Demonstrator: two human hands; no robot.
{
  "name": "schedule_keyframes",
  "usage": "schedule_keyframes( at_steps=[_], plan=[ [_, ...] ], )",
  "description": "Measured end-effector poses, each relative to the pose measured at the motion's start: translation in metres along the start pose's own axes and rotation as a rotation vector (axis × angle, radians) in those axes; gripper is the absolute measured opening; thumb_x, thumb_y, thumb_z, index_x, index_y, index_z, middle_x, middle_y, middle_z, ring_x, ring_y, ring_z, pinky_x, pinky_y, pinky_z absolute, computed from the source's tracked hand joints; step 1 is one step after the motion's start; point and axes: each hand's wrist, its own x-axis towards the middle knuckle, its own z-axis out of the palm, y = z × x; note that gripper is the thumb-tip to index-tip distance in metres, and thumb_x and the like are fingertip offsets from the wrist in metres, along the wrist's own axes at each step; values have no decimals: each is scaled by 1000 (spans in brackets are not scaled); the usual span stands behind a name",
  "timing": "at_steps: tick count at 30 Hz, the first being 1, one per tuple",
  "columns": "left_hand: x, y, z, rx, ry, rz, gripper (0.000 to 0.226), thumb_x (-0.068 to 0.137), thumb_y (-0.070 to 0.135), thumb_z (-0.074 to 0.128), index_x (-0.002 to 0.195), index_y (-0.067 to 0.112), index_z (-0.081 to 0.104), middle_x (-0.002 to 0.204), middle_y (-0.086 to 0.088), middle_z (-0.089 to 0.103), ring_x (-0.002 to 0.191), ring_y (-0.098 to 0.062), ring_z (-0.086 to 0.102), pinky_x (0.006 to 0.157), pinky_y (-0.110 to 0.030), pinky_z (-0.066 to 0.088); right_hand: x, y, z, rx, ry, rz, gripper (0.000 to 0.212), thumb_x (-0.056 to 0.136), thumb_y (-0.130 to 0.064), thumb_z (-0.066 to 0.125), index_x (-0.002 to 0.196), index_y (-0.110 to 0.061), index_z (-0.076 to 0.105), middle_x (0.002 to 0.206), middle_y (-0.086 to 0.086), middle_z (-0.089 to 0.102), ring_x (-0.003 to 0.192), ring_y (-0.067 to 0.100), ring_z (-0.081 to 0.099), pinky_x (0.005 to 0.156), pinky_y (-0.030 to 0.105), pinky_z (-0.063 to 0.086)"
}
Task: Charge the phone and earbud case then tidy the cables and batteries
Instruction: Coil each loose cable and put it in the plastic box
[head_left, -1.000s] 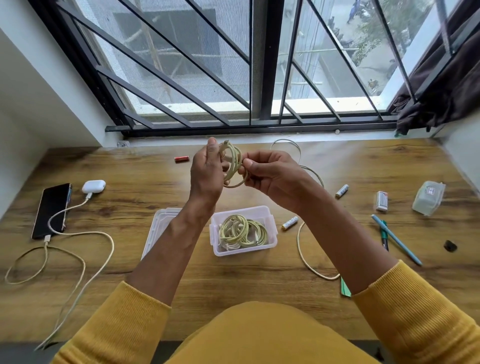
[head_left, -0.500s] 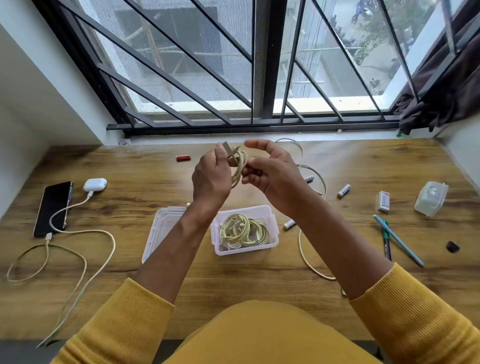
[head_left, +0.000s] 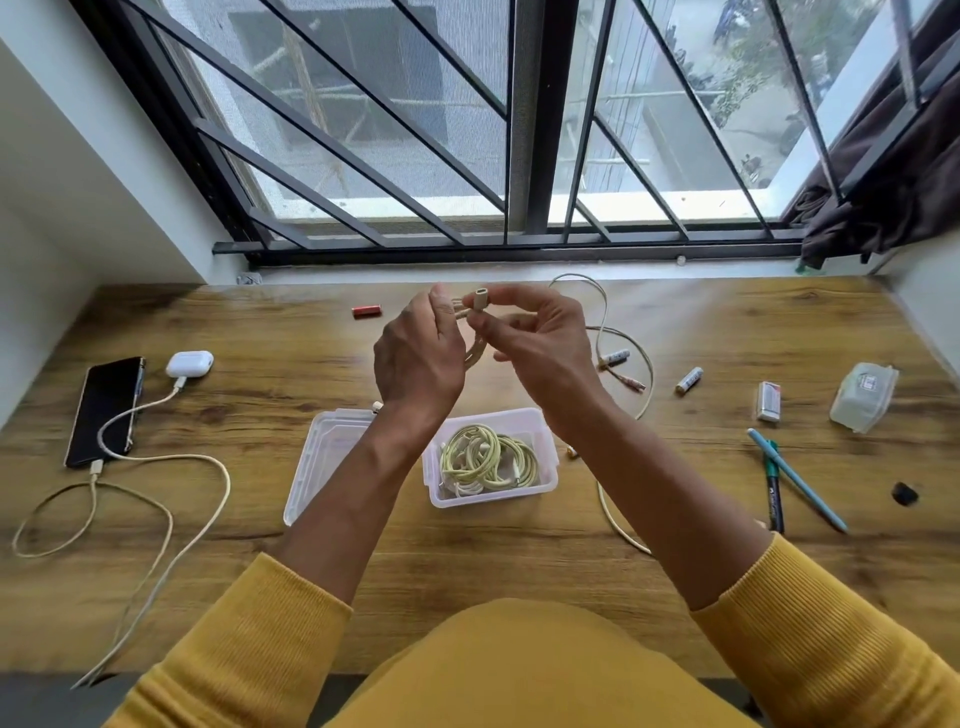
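Note:
Above the desk's middle, my left hand grips a small coil of beige cable. My right hand pinches that cable's plug end between thumb and forefinger. Below the hands stands a clear plastic box holding coiled yellowish cables. At the far left a black phone and a white earbud case lie with cables plugged in. Another loose cable curls behind my right hand. Batteries lie about: a red one, two white ones.
The box's clear lid lies left of the box. On the right are a small white block, a clear small container, two pens and a black cap. A barred window runs along the desk's far edge.
The coil has been drawn tighter in my left hand. My right hand has moved from wrapping the cable to pinching its plug end above the coil.

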Motion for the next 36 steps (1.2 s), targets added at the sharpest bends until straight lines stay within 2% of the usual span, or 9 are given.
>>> schedule_keyframes(
  at_steps=[5, 9, 13, 16, 21, 26, 30, 34, 36],
  plan=[
    [1, -11, 1, 50, -16, -45, 51, 116, 36, 27, 109, 7, 68, 106, -19, 74, 99, -41, 67, 73, -36, 35, 4, 0, -7, -108, 62, -127, 11, 89, -13, 84, 99, -17, 81, 99, -1, 80, 90, 13, 75, 74, 27, 55],
    [5, -21, 4, 76, -64, -113, 49, 116, 33, 28, 101, 5, 65, 105, -22, 73, 100, -43, 66, 74, -36, 31, 0, -1, -6, -28, -19, -171, 10, 91, -1, 78, 99, -6, 74, 92, 12, 78, 86, 27, 77, 81, 44, 65],
    [15, -22, 0, -42, -26, -212, 46, 115, 32, 30, 94, 8, 62, 103, -22, 71, 100, -43, 64, 74, -36, 31, -2, 1, -8, 152, 20, -21, 6, 97, 2, 70, 97, -4, 69, 90, 19, 74, 83, 30, 75, 84, 47, 65],
    [17, -21, -3, -198, 41, -222, 47, 115, 33, 31, 87, 9, 59, 85, -12, 68, 88, -40, 65, 69, -38, 35, 1, 2, -11, 270, 60, 140, 11, 100, 4, 64, 93, -5, 66, 85, 14, 70, 80, 30, 72, 81, 46, 66],
    [5, -9, -7, -548, -25, -139, 46, 116, 34, 31, 77, 19, 50, 63, 5, 47, 50, -10, 41, 49, -29, 38, 10, 1, -15, 281, 12, 326, 3, 99, 4, 65, 97, 3, 66, 85, 18, 68, 74, 28, 70, 72, 37, 67],
    [-4, 0, -11, -697, -161, -86, 44, 117, 34, 31, 79, 20, 48, 66, -2, 40, 53, -15, 35, 43, -25, 30, 11, -1, -18, 107, -51, 287, 14, 89, 4, 77, 98, 6, 67, 77, 16, 72, 69, 28, 71, 67, 38, 66],
    [-3, -2, -9, -651, -186, -110, 44, 116, 37, 31, 86, 15, 55, 72, -10, 48, 60, -22, 42, 46, -27, 35, 14, -2, -17, -99, -151, 178, 10, 94, 5, 71, 101, -1, 77, 82, 15, 73, 72, 19, 68, 63, 31, 58],
    [2, -5, -8, -570, -169, -150, 53, 116, 38, 32, 96, 2, 65, 77, -11, 61, 64, -21, 51, 51, -30, 40, 14, 1, -19, -69, -237, 144, 18, 97, 1, 68, 113, -2, 77, 90, 17, 74, 81, 21, 67, 64, 31, 54],
    [2, -6, -7, -554, -173, -144, 52, 116, 39, 33, 91, 7, 66, 74, -8, 62, 62, -19, 52, 52, -32, 39, 14, 3, -20, -8, -252, 158, 21, 97, 0, 69, 117, 1, 75, 92, 20, 73, 82, 23, 66, 66, 32, 55]
  ],
)
